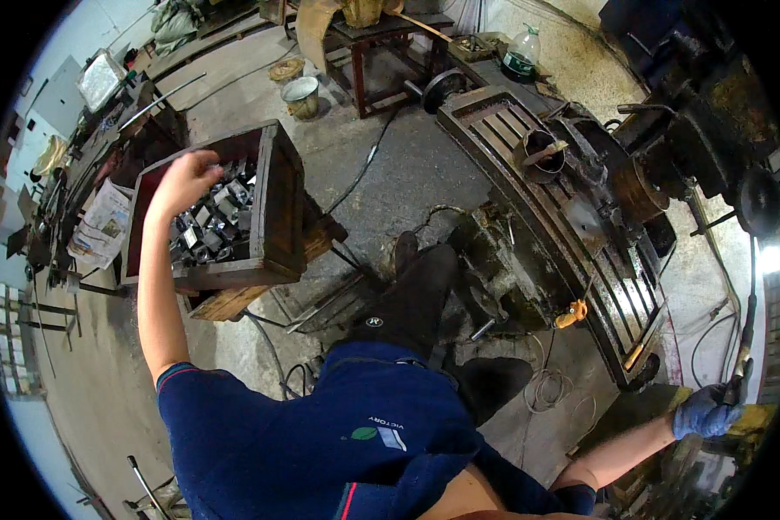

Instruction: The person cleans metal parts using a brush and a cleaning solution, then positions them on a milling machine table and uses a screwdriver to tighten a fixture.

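Observation:
My left hand [186,184], bare, reaches over a wooden box [273,199] filled with small metal parts [221,217]. Its fingers curl together above the far side of the heap; whatever they hold, if anything, is hidden. Out at the far right, my right hand [705,412] wears a blue-grey work glove. That hand closes around the lower end of a long lever [743,360], which hangs down from the dark machine [667,165].
A slotted metal machine table [529,199] stands ahead to the right, with a metal can [542,156] holding a brush on it. A bucket [302,97] and hoses [355,186] are on the floor. A green bottle [522,56] stands farther back.

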Demonstrator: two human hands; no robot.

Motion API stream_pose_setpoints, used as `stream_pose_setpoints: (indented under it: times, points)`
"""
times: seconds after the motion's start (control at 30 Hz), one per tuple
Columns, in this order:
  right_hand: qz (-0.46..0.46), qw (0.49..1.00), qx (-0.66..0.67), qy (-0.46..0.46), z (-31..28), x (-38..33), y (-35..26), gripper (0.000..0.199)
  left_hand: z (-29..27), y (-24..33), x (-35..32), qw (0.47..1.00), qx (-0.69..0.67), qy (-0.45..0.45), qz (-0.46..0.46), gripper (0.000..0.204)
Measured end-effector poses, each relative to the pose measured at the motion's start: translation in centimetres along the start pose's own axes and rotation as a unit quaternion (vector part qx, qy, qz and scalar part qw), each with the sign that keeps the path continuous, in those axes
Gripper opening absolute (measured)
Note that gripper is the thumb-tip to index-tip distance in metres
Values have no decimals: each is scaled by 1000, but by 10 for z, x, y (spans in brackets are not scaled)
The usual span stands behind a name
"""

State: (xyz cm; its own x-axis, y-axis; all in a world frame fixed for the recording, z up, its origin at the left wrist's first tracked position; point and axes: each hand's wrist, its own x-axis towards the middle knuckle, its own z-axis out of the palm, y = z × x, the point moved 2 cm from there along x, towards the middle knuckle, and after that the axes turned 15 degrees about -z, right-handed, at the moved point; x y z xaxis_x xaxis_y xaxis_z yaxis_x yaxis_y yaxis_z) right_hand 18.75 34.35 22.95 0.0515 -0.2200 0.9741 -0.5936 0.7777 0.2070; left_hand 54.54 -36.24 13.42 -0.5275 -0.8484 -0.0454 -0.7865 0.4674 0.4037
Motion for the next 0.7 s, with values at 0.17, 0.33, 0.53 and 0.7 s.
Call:
stream_pose_setpoints:
  times: [0.17,0.33,0.53,0.7]
  points:
    - [-114,979,-165,-22,-7,10,18,13,28,3,0,996,67,-35,-38,31]
    - [-42,970,-237,-37,-11,33,7,10,39,3,9,991,130,-23,-17,28]
    - [138,965,206,87,-21,49,70,24,46,4,14,990,135,13,30,33]
    - [-216,934,-282,-40,-10,110,43,17,44,-4,28,988,48,-145,-23,21]
